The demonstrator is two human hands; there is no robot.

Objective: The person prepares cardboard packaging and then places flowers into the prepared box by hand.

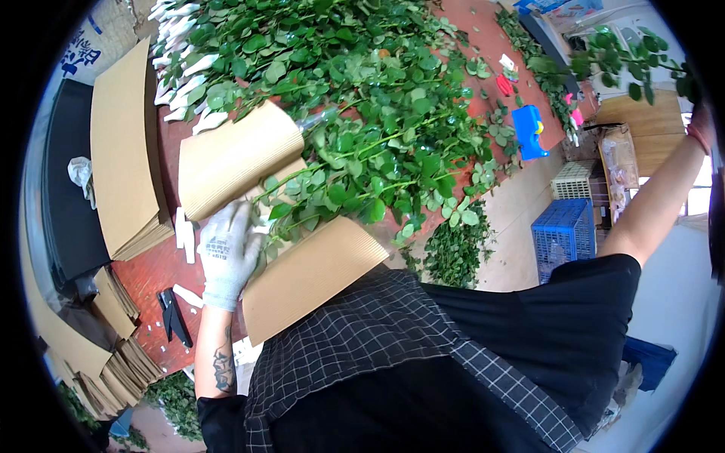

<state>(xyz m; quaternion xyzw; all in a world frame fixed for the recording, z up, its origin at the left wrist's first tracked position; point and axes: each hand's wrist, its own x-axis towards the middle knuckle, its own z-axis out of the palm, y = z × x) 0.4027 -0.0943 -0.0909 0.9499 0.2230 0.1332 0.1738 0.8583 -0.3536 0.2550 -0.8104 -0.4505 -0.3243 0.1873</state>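
My left hand (226, 253), in a pale grey-white glove, lies at the end of a leafy bunch, its fingers extended against a folded sheet of corrugated cardboard (238, 158). The sheet's near flap (317, 275) rests against my apron. Green rose-like stems (362, 162) lie between the flaps; the heads under my left hand are mostly hidden. My bare right hand (702, 121) is raised at the far right rim, partly cut off in shadow, closed on a leafy stem (642, 64) that points left over the table edge.
A large leafy heap (325, 53) with white-sleeved heads (181, 90) covers the red table (143, 283). Cardboard sheets (124, 151) stand left, near a black stapler (174, 317). A blue tape dispenser (529, 132) sits at the right edge; a blue crate (563, 230) stands below.
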